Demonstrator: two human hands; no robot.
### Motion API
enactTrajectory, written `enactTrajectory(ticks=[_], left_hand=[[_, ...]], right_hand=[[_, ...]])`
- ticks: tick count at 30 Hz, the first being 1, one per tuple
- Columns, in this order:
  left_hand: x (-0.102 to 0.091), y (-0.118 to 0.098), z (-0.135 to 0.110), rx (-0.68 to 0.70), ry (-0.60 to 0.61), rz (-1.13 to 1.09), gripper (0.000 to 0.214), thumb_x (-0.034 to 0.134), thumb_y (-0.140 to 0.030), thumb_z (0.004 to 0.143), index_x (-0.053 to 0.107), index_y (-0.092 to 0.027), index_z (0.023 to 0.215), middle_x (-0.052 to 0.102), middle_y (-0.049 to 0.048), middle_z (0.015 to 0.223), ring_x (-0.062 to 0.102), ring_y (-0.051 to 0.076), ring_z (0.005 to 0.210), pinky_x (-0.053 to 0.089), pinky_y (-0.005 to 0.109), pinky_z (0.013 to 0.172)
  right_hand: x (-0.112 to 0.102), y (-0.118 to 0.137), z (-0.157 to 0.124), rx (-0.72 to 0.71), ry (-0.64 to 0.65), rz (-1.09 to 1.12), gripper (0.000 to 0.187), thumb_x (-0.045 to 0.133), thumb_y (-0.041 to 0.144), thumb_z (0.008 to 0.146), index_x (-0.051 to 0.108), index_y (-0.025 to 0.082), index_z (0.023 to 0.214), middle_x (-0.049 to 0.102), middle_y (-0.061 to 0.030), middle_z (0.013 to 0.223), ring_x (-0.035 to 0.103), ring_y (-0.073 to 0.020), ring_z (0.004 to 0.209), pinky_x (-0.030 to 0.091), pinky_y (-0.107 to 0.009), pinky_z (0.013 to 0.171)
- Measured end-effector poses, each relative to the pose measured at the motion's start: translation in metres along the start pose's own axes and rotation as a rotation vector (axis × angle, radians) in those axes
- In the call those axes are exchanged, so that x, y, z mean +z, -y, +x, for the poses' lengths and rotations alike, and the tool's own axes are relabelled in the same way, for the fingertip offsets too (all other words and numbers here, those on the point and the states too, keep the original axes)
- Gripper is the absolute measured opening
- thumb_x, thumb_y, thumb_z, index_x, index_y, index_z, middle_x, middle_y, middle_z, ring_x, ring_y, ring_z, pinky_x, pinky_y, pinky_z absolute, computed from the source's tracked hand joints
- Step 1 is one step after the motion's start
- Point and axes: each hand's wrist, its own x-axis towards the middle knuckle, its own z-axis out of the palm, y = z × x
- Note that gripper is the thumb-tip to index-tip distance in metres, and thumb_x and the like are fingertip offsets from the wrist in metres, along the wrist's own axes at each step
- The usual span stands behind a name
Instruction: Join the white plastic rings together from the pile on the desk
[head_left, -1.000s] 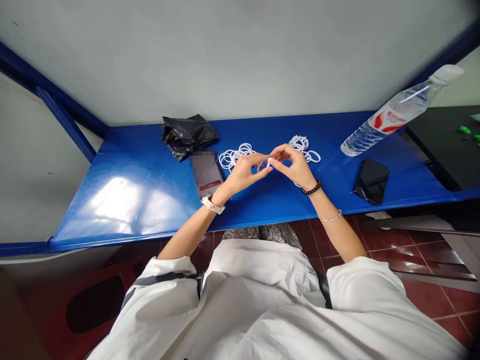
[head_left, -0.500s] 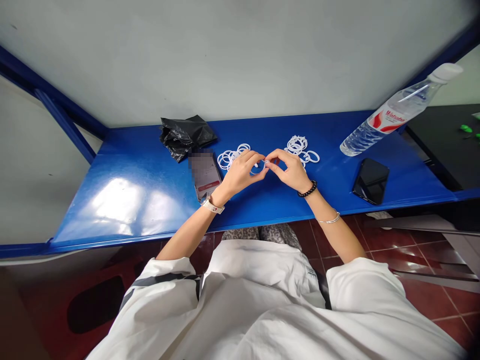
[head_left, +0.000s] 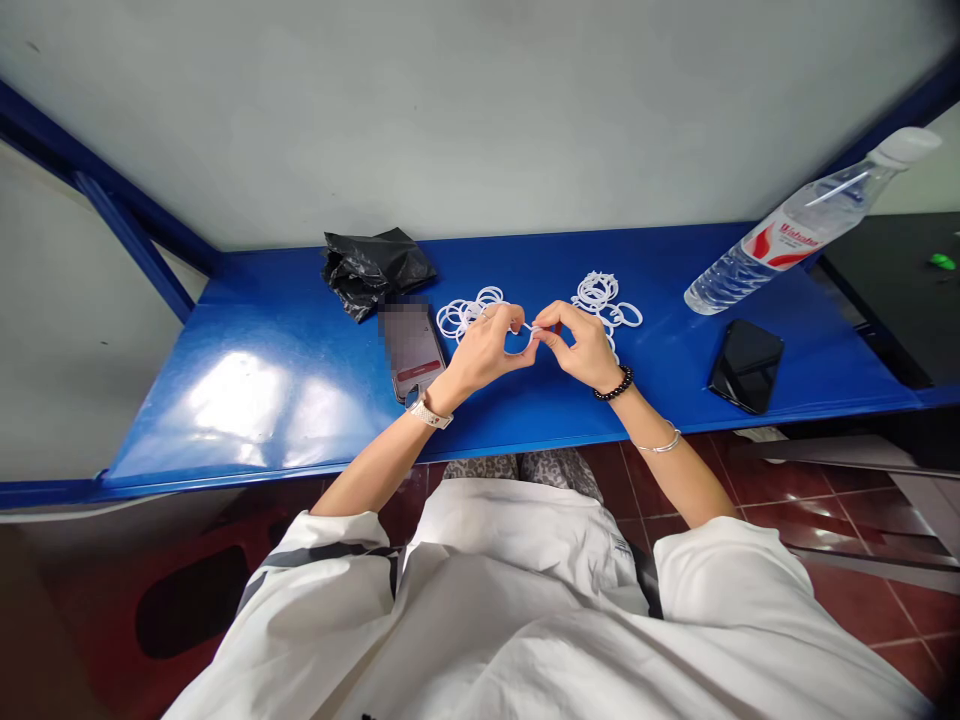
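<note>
Between my two hands is a small white plastic ring [head_left: 528, 327], mostly covered by the fingers. My left hand [head_left: 486, 350] is closed on its left side, the forefinger curled and the thumb reaching to the right. Thumb and fingertips of my right hand [head_left: 581, 345] pinch the ring's right side. The fingertips of both hands almost meet. A loose heap of white rings [head_left: 453, 318] lies just behind my left hand. Behind my right hand is another cluster of white rings [head_left: 598, 290], partly hidden by that hand.
On the blue table [head_left: 315, 330] a phone with a lit screen [head_left: 414, 350] lies beside my left wrist. A crumpled black plastic bag [head_left: 379, 265] is behind it. To the right stand a water bottle [head_left: 787, 240] and a dark phone [head_left: 746, 366]. A grey wall [head_left: 480, 120] rises at the back.
My left forefinger has curled up and away from the right fingertips, while the left thumb stays near them. The hands otherwise hold their place; the view has shifted slightly.
</note>
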Motion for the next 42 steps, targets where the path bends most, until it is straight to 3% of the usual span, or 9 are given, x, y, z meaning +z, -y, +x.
enactTrajectory(ticks=[10,16,22,26,34,39,42], left_hand=[[0.0,-0.004,0.0,-0.019,-0.059,-0.086,0.028,0.064,-0.031,0.089,0.038,-0.025,0.096,0.065,-0.0001,0.082,0.067,0.015,0.071,0.049,0.027,0.061],[0.0,-0.005,-0.001,-0.058,-0.046,-0.082,0.027,0.065,-0.038,0.092,0.042,-0.024,0.097,0.066,-0.0002,0.079,0.064,0.014,0.066,0.046,0.027,0.059],[0.0,-0.002,0.0,0.009,-0.082,-0.088,0.026,0.066,-0.033,0.09,0.042,-0.024,0.094,0.064,-0.0013,0.077,0.062,0.012,0.065,0.044,0.025,0.058],[-0.001,0.0,0.001,0.015,-0.05,-0.082,0.023,0.067,-0.03,0.09,0.046,-0.022,0.097,0.065,0.0,0.084,0.065,0.014,0.072,0.047,0.025,0.063],[-0.009,0.003,0.007,-0.006,0.04,-0.005,0.033,0.067,-0.023,0.094,0.055,-0.018,0.123,0.068,0.0115,0.119,0.065,0.024,0.111,0.053,0.035,0.093],[-0.014,0.01,0.011,0.006,0.071,0.053,0.009,0.062,-0.021,0.098,0.065,-0.017,0.105,0.07,0.0103,0.111,0.064,0.023,0.105,0.051,0.035,0.091],[-0.019,0.013,0.014,0.068,0.102,0.046,0.009,0.063,-0.025,0.098,0.066,-0.016,0.101,0.069,0.0108,0.108,0.063,0.023,0.102,0.051,0.034,0.089]], right_hand=[[0.001,0.003,0.0,0.016,-0.009,-0.022,0.035,0.049,0.051,0.103,0.057,0.025,0.081,0.07,-0.006,0.084,0.062,-0.0207,0.071,0.051,-0.034,0.065],[0.003,0.003,-0.001,0.018,-0.03,-0.013,0.035,0.051,0.05,0.103,0.057,0.025,0.079,0.069,-0.0055,0.082,0.062,-0.0203,0.069,0.05,-0.034,0.064],[0.003,0.001,-0.001,-0.021,-0.043,-0.023,0.031,0.052,0.045,0.103,0.057,0.024,0.081,0.07,-0.0048,0.082,0.062,-0.0192,0.069,0.05,-0.032,0.063],[0.004,-0.002,-0.001,-0.053,-0.066,-0.042,0.028,0.054,0.041,0.103,0.058,0.023,0.082,0.07,-0.0043,0.082,0.063,-0.0183,0.068,0.049,-0.031,0.063],[0.002,-0.009,0.001,0.097,-0.145,-0.087,0.033,0.057,0.053,0.1,0.063,0.023,0.086,0.072,-0.0044,0.08,0.066,-0.0202,0.07,0.052,-0.033,0.065],[-0.004,-0.01,0.004,0.146,-0.111,-0.103,0.034,0.057,0.053,0.1,0.065,0.023,0.087,0.073,-0.0047,0.081,0.067,-0.0204,0.073,0.052,-0.033,0.068],[-0.006,-0.011,0.004,0.188,-0.092,-0.133,0.029,0.058,0.049,0.099,0.066,0.023,0.088,0.073,-0.0047,0.081,0.067,-0.0204,0.074,0.052,-0.033,0.069]])
